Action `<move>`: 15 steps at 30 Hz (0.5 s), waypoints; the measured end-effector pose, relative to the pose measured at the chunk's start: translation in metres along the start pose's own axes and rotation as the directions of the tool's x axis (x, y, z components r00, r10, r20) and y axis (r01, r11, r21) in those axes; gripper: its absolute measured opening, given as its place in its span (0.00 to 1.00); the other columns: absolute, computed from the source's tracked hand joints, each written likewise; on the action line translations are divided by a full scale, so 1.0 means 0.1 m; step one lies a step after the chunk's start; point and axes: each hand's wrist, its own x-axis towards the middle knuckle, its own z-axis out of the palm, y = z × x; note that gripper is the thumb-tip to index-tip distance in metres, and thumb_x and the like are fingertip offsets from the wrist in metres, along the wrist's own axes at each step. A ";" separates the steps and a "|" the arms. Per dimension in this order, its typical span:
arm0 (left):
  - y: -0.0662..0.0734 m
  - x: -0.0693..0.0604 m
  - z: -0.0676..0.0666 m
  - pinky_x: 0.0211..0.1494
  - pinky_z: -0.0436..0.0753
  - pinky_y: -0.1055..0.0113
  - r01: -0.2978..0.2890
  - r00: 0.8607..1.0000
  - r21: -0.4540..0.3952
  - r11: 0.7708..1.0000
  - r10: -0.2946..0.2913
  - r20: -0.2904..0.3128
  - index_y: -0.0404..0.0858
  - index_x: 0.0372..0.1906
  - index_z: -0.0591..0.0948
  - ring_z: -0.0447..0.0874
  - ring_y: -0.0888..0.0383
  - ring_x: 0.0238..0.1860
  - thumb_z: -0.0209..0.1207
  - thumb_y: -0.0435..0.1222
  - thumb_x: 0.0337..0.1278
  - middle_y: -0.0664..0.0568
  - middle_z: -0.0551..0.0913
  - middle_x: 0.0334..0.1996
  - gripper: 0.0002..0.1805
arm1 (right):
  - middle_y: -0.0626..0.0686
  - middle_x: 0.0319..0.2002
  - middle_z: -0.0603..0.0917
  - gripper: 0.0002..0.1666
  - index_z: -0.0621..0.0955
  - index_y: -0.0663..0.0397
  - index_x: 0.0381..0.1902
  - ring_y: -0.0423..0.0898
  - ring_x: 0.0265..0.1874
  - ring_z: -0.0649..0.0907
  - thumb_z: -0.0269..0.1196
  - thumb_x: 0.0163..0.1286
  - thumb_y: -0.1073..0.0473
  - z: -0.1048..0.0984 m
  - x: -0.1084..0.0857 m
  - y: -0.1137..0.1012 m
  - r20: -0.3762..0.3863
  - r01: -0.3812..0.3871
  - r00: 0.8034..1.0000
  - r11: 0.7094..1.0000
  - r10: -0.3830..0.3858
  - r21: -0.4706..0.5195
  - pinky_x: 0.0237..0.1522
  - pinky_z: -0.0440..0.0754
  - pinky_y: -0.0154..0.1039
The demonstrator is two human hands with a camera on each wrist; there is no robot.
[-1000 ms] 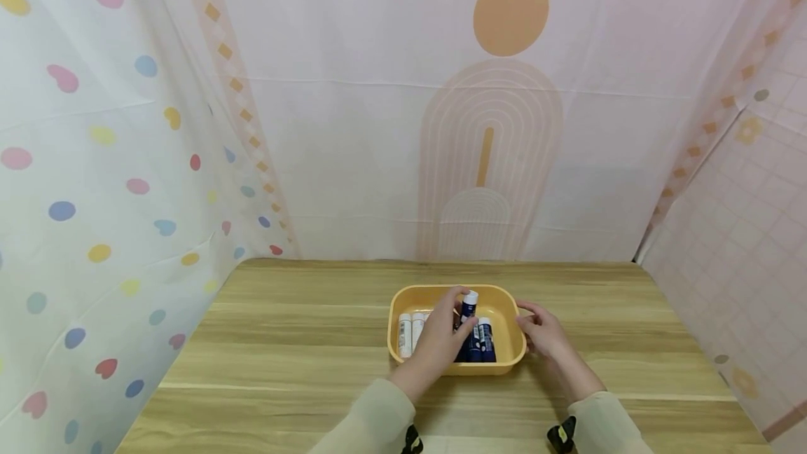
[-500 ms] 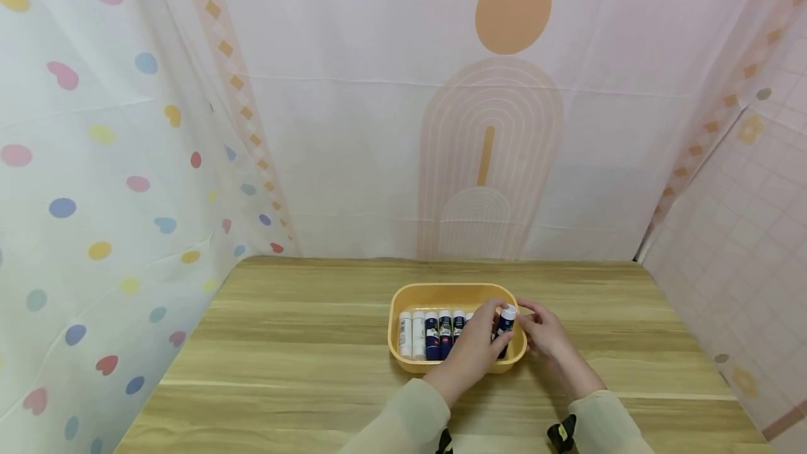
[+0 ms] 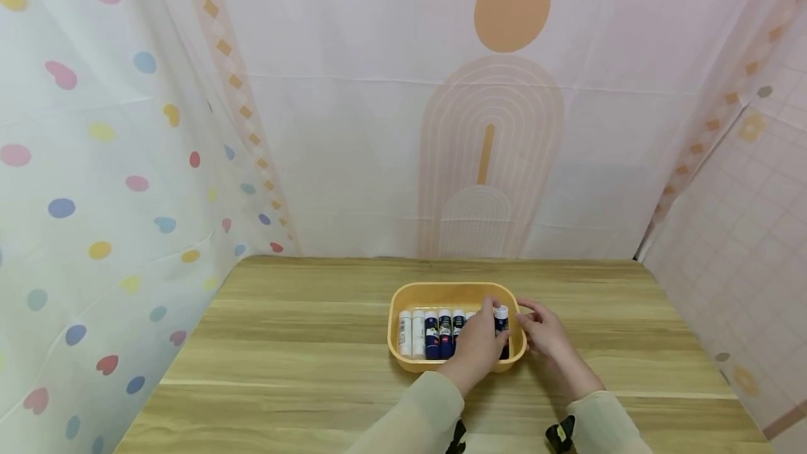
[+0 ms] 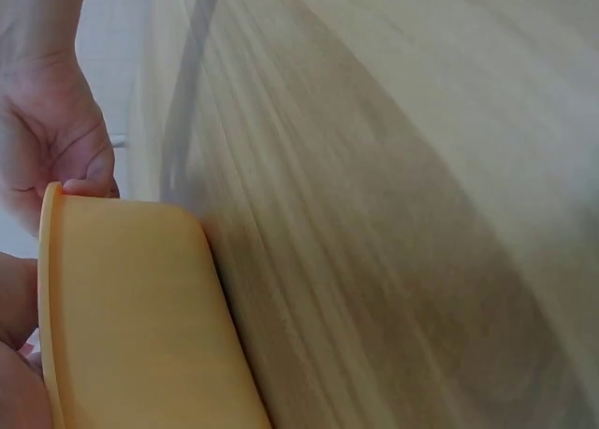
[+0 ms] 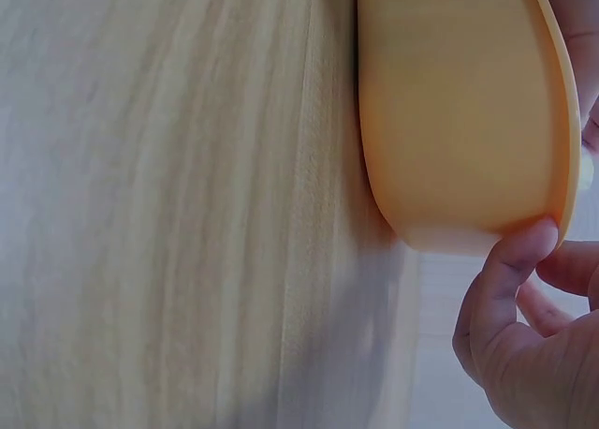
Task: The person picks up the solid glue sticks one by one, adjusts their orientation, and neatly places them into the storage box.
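A yellow plastic bin sits on the table with a row of glue sticks inside. Two white sticks are at its left end, then several navy ones with white caps. My left hand reaches over the front rim and grips a navy glue stick near the right end, hiding part of the row. At the bin's right end, my right hand pinches the rim. The right wrist view shows thumb and fingers at that rim; the left wrist view shows mostly the bin's outer wall.
The wood-grain table extends around the bin. Behind it hangs a patterned cloth, with a dotted cloth on the left and a checked one on the right.
My left hand has carried a navy glue stick rightward inside the bin, then shifted slightly back left and lower with it. My right hand has stayed at the bin's right rim.
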 end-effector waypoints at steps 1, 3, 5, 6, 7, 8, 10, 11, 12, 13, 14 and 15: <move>0.00 0.01 0.01 0.24 0.71 0.69 0.008 1.000 0.033 0.999 -0.008 -0.009 0.47 0.51 0.66 0.76 0.60 0.25 0.65 0.41 0.55 0.52 0.82 0.30 0.23 | 0.54 0.36 0.72 0.24 0.68 0.60 0.65 0.41 0.22 0.73 0.51 0.72 0.64 0.00 0.00 0.00 -0.001 0.000 1.000 1.000 0.000 0.002 0.22 0.74 0.32; 0.00 0.04 0.03 0.23 0.70 0.68 0.021 1.000 0.096 0.995 -0.018 -0.025 0.47 0.51 0.66 0.75 0.59 0.25 0.64 0.44 0.55 0.53 0.80 0.26 0.23 | 0.54 0.36 0.72 0.23 0.68 0.59 0.65 0.41 0.23 0.73 0.51 0.72 0.64 0.00 0.01 0.01 -0.006 -0.003 1.000 1.000 0.003 0.003 0.22 0.74 0.33; -0.02 0.08 0.05 0.26 0.72 0.66 0.042 0.999 0.144 0.989 -0.038 -0.027 0.48 0.51 0.67 0.76 0.56 0.28 0.64 0.46 0.55 0.53 0.80 0.25 0.23 | 0.54 0.36 0.72 0.23 0.68 0.59 0.65 0.41 0.22 0.73 0.51 0.72 0.64 0.00 0.01 0.01 -0.009 -0.001 1.000 1.000 0.001 0.003 0.22 0.74 0.33; -0.03 0.09 0.06 0.28 0.73 0.65 0.052 0.999 0.168 0.984 -0.048 -0.025 0.48 0.52 0.67 0.76 0.55 0.30 0.63 0.47 0.55 0.53 0.80 0.25 0.23 | 0.54 0.36 0.72 0.23 0.68 0.59 0.65 0.41 0.22 0.73 0.51 0.73 0.64 0.00 0.01 0.01 -0.011 0.000 1.000 1.000 0.000 0.002 0.22 0.74 0.33; -0.03 0.11 0.07 0.31 0.75 0.64 0.062 0.998 0.192 0.980 -0.059 -0.023 0.48 0.52 0.68 0.77 0.54 0.33 0.63 0.49 0.55 0.52 0.82 0.27 0.24 | 0.54 0.35 0.72 0.23 0.69 0.59 0.65 0.41 0.21 0.73 0.51 0.73 0.64 0.00 0.01 0.01 -0.013 0.000 1.000 1.000 0.000 0.004 0.22 0.74 0.33; -0.04 0.12 0.08 0.35 0.76 0.63 0.063 0.998 0.220 0.973 -0.060 -0.021 0.48 0.53 0.68 0.77 0.54 0.36 0.62 0.49 0.55 0.52 0.83 0.29 0.24 | 0.54 0.35 0.72 0.23 0.69 0.60 0.65 0.41 0.21 0.73 0.51 0.72 0.65 0.00 0.00 0.01 -0.016 0.002 1.000 1.000 -0.002 0.006 0.21 0.74 0.32; -0.05 0.15 0.10 0.43 0.77 0.61 0.051 0.999 0.283 0.958 -0.052 -0.007 0.48 0.55 0.71 0.77 0.53 0.42 0.62 0.51 0.55 0.53 0.84 0.37 0.24 | 0.54 0.34 0.73 0.23 0.69 0.60 0.64 0.41 0.20 0.72 0.51 0.72 0.65 0.01 0.00 0.02 -0.023 0.005 1.000 1.000 -0.005 0.010 0.21 0.73 0.32; -0.05 0.16 0.11 0.46 0.77 0.61 0.035 0.999 0.320 0.947 -0.038 0.002 0.48 0.55 0.72 0.77 0.54 0.45 0.62 0.51 0.55 0.53 0.83 0.40 0.25 | 0.54 0.34 0.73 0.23 0.69 0.61 0.64 0.40 0.20 0.72 0.52 0.72 0.65 0.01 0.00 0.02 -0.027 0.008 1.000 1.000 -0.008 0.012 0.20 0.73 0.32; -0.05 0.16 0.12 0.49 0.77 0.60 0.019 1.000 0.360 0.933 -0.023 0.008 0.48 0.55 0.73 0.76 0.54 0.47 0.62 0.52 0.54 0.54 0.82 0.43 0.25 | 0.53 0.33 0.73 0.23 0.70 0.61 0.64 0.40 0.20 0.72 0.52 0.72 0.66 0.01 0.01 0.03 -0.031 0.010 0.999 1.000 -0.010 0.014 0.20 0.73 0.32; -0.05 0.17 0.12 0.51 0.76 0.60 0.005 1.000 0.396 0.918 -0.012 0.016 0.48 0.54 0.75 0.75 0.55 0.49 0.62 0.53 0.53 0.55 0.81 0.46 0.25 | 0.53 0.33 0.73 0.23 0.69 0.61 0.64 0.40 0.19 0.72 0.52 0.71 0.66 0.02 0.00 0.03 -0.033 0.014 0.999 1.000 -0.014 0.015 0.20 0.73 0.32; -0.06 0.17 0.13 0.52 0.76 0.60 -0.008 1.000 0.423 0.906 -0.002 0.024 0.48 0.54 0.76 0.73 0.56 0.51 0.62 0.54 0.53 0.55 0.79 0.48 0.25 | 0.53 0.33 0.72 0.23 0.70 0.62 0.64 0.39 0.19 0.71 0.52 0.71 0.66 0.02 0.00 0.03 -0.034 0.018 0.999 1.000 -0.018 0.014 0.19 0.72 0.31; -0.06 0.18 0.13 0.53 0.76 0.60 -0.018 0.999 0.441 0.897 0.004 0.032 0.48 0.53 0.77 0.72 0.56 0.52 0.62 0.55 0.52 0.55 0.77 0.50 0.26 | 0.52 0.32 0.72 0.23 0.70 0.62 0.64 0.39 0.19 0.71 0.52 0.71 0.66 0.02 0.00 0.03 -0.035 0.019 0.999 1.000 -0.019 0.013 0.19 0.72 0.31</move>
